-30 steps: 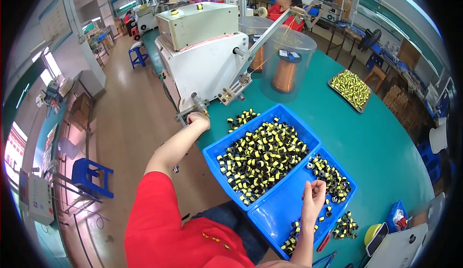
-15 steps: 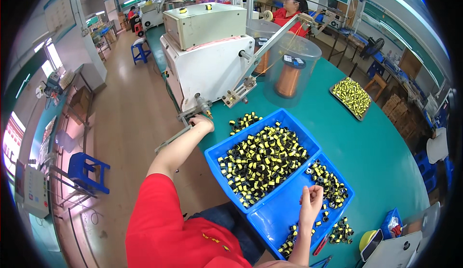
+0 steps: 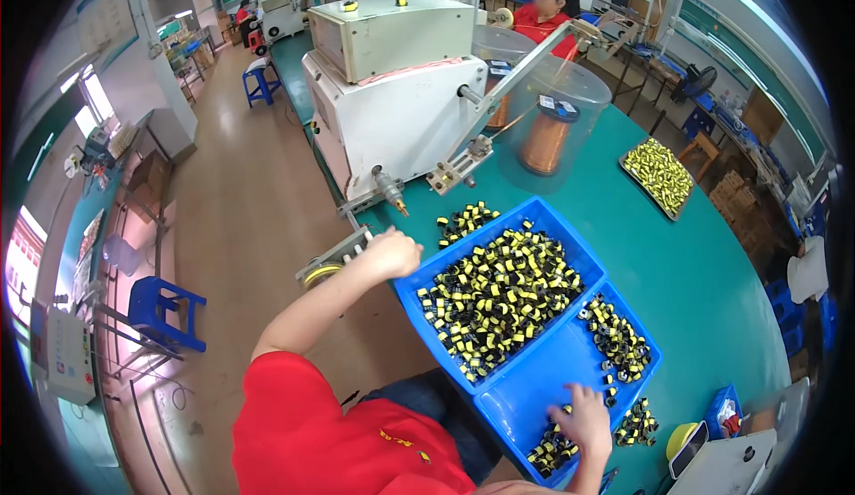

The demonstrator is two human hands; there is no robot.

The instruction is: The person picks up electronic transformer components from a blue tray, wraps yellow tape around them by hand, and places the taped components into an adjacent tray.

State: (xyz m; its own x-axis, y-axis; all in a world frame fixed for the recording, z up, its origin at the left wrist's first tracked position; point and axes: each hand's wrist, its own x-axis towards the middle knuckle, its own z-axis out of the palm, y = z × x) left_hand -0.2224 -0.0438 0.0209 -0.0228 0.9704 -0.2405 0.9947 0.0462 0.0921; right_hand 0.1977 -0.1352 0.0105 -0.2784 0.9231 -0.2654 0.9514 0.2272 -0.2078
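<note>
1. Two changes show in your bare right hand (image 3: 583, 419): it sits lower, nearer you, and its fingers, bunched together a half second ago, are now loosely spread.
2. Beneath it is the shallow blue plastic bin (image 3: 534, 379), with small black-and-yellow blocky parts (image 3: 623, 348) heaped in its near corner and along its right side. I cannot tell whether your fingertips touch any.
3. More of these parts lie beside that bin, on the smooth green tabletop (image 3: 695, 299).
4. Adjoining it, the deep blue plastic bin (image 3: 565, 240) remains heaped with them.
5. Your bare left hand (image 3: 394, 253) has drawn back from the brass-tipped metal spindle (image 3: 389, 192) toward the deep bin's left corner. It is curled; I cannot tell whether it pinches anything.
6. Under your left forearm, a yellow tape roll (image 3: 321, 274) now shows.
7. Farther off, the white boxy machine (image 3: 401, 121) bears the spindle; a copper-coloured wire spool (image 3: 545, 143) stands inside a clear plastic cylinder (image 3: 592, 112).
8. Beyond, a red-clothed person (image 3: 539, 27) remains in view.
</note>
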